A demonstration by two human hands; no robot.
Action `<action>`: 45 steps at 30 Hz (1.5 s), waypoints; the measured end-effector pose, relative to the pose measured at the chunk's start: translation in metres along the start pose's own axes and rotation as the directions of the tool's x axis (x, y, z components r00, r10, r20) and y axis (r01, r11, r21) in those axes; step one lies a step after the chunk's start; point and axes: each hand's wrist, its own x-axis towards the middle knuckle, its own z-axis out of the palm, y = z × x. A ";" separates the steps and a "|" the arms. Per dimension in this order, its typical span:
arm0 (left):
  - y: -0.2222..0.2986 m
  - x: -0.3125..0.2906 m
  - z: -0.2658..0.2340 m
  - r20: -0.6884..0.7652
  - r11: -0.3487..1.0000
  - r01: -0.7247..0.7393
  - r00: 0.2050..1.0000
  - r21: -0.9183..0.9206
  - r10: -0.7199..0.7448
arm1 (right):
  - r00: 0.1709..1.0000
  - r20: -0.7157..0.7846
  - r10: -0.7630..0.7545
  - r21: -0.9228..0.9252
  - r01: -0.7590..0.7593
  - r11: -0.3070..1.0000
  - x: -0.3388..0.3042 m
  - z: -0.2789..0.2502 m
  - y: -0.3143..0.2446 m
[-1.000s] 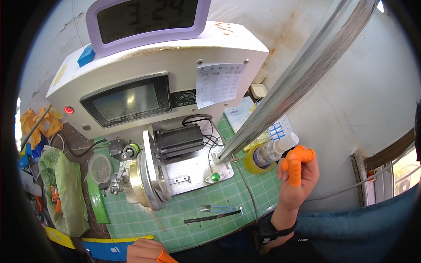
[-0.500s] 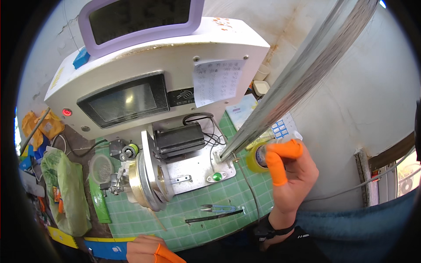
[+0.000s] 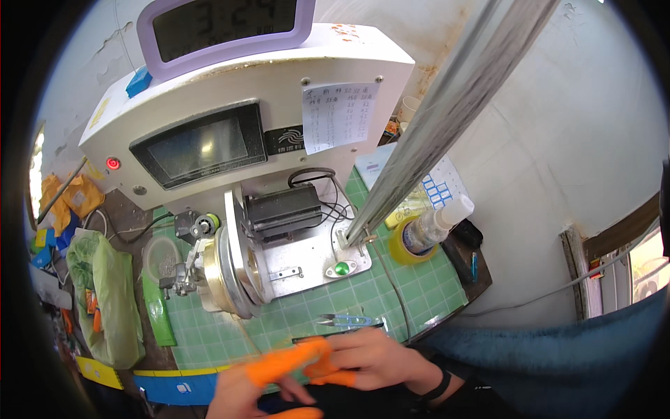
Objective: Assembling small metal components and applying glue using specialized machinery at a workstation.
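Examining the tabletop front edge, we found the left hand and right hand together, orange finger covers overlapping; their grip we could not tell. Blue snips lay just beyond; a forward sweep, we judged, risked snagging them.

Green gridded mat with blue snips

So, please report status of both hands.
Left hand, right hand: close together, orange finger covers overlapping in view. Grip unclear. Blue snips just beyond right hand.
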 end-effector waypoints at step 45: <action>-0.077 0.054 -0.117 0.089 0.332 -0.348 0.796 0.877 0.599 | 0.838 -0.442 0.321 0.316 -0.189 0.930 0.134 0.023 0.077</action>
